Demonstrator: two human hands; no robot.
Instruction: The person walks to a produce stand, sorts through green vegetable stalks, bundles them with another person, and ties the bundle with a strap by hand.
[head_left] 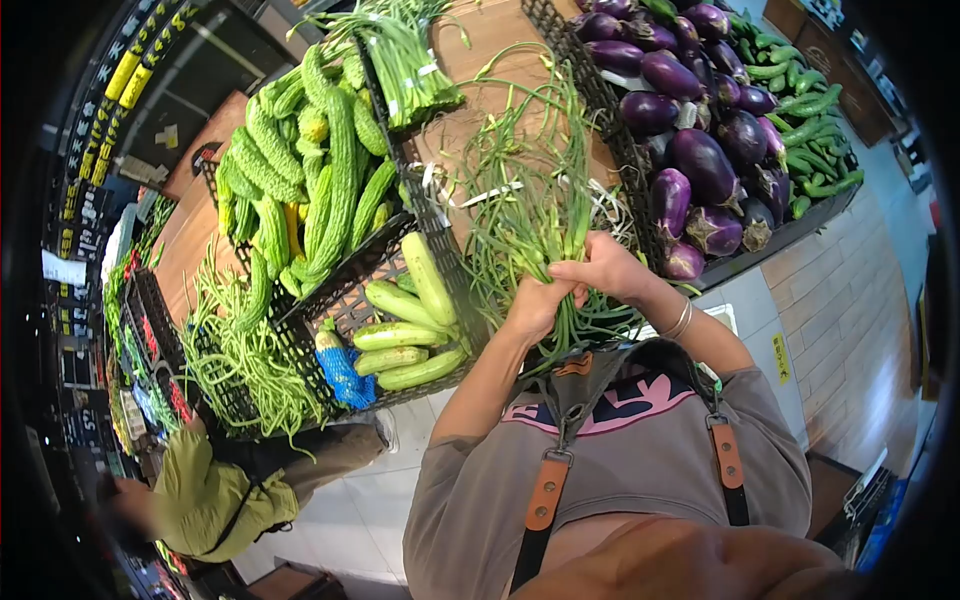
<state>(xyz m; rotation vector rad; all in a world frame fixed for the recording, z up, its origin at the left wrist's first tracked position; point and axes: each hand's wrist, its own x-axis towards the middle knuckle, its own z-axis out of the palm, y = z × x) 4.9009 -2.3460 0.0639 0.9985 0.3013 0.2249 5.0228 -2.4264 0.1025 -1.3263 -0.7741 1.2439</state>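
Both of my hands are closed round a loose bunch of long green stalks [545, 215] in front of my chest. My left hand [537, 303] grips it from the left, and my right hand [608, 268] holds it from the right, touching the left one. The stalks fan out upward over a wooden surface [490, 30], and their lower ends hang by my apron. White strips [500, 190] lie among the stalks. Tied bundles of green stalks [405, 75] stand behind, to the upper left.
Crates hold bitter melons [340, 150], pale green squashes [400, 330], long beans [240, 350], eggplants [705, 165] and cucumbers [815, 130]. A blue net bag [345, 375] lies by the squashes. A person in a green jacket [215, 500] is at the lower left.
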